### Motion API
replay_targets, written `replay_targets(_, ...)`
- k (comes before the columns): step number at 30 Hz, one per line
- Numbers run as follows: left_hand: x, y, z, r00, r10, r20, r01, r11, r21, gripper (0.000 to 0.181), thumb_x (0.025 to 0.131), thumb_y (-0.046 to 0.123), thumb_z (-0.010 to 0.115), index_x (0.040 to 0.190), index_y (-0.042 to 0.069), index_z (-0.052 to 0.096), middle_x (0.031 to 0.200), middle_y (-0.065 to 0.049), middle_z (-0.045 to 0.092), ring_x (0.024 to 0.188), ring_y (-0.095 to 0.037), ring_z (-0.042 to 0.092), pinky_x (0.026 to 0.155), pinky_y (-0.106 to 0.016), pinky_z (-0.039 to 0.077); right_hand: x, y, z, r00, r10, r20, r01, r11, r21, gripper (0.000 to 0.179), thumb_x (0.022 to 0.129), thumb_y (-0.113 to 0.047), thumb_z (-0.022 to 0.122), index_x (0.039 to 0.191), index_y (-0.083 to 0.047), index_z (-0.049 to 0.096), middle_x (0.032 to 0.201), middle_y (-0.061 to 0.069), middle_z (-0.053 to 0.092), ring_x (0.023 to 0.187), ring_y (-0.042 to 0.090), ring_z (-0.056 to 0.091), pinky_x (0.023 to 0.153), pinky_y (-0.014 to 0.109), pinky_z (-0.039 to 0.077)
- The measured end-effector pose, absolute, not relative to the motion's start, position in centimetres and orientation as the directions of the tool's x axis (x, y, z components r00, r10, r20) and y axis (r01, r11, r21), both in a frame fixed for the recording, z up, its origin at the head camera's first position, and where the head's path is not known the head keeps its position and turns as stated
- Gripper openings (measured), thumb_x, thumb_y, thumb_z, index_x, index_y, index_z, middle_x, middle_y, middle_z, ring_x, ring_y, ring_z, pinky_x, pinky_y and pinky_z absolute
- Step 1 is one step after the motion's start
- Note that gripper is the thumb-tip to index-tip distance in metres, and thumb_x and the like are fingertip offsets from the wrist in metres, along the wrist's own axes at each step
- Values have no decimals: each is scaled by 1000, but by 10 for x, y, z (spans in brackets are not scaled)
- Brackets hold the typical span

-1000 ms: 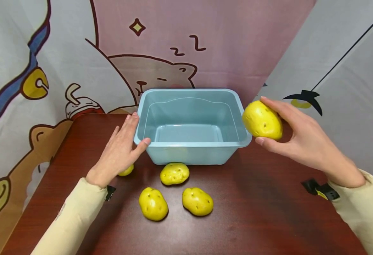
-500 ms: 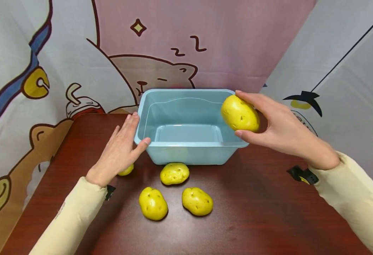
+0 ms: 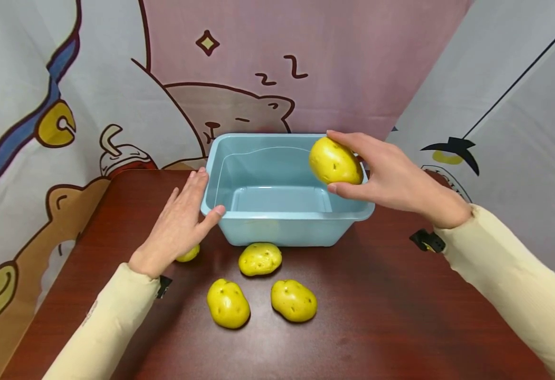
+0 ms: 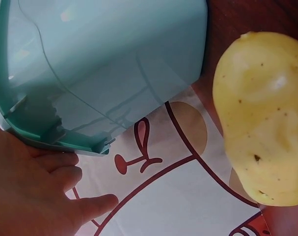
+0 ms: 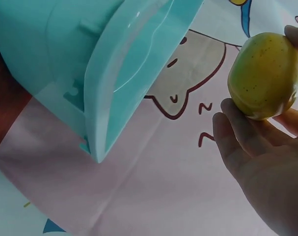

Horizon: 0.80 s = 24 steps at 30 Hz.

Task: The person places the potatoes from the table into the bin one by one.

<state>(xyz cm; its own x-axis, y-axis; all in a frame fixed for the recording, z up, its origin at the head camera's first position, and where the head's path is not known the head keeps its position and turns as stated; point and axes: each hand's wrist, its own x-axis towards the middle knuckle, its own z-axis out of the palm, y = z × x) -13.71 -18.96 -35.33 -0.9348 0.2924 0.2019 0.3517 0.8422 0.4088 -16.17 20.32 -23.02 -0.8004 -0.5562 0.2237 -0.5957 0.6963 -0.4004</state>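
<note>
My right hand (image 3: 391,171) holds a yellow potato (image 3: 335,161) between thumb and fingers, over the right side of a light blue plastic tub (image 3: 287,227). In the right wrist view the same potato (image 5: 265,76) sits at the fingertips, with the tub's rim (image 5: 97,93) to its left. My left hand (image 3: 178,221) lies along the tub's left rim, fingers straight and thumb at the front corner. The left wrist view shows its fingers (image 4: 65,177) right under the rim. Nothing lies on the visible part of the tub's floor.
Three potatoes lie in front of the tub: one close to its wall (image 3: 260,259), a potato (image 3: 228,304) nearer left and a potato (image 3: 294,300) nearer right. Another potato (image 3: 188,254) is partly hidden by my left hand. A patterned curtain (image 3: 334,63) hangs behind the dark wooden table (image 3: 391,316).
My right hand has carried the potato leftward and slightly upward in the head view, from beside the tub's right rim to over the tub. The left hand has stayed at the rim.
</note>
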Motion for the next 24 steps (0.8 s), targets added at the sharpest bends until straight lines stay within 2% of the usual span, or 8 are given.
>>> replay_targets(6,-137,-190,-354,-933,295,206,356,841,408,89,105,63,43,167,10,9,173,-7,11,160,-27,7,123,-63,14,-178,201,-237,-807,-563,179,-582,705,-405,84,90,-37,80,161,-19,40,146,3,54,116,21,56,94,44,50)
replay_targets(13,-137,-190,-354,-933,293,209,356,841,408,89,105,63,43,167,10,10,173,-8,11,160,-27,8,123,-63,14,-192,197,-244,-809,-574,129,-575,724,-382,84,89,-39,80,160,-19,40,144,3,55,117,21,55,96,44,49)
replay_targets(24,-138,-190,-355,-930,297,216,362,840,404,88,105,62,44,167,9,11,173,-8,12,160,-26,8,124,-62,14,-208,192,-270,-799,-601,14,-551,722,-418,88,88,-42,82,160,-14,39,142,3,56,116,20,54,95,40,49)
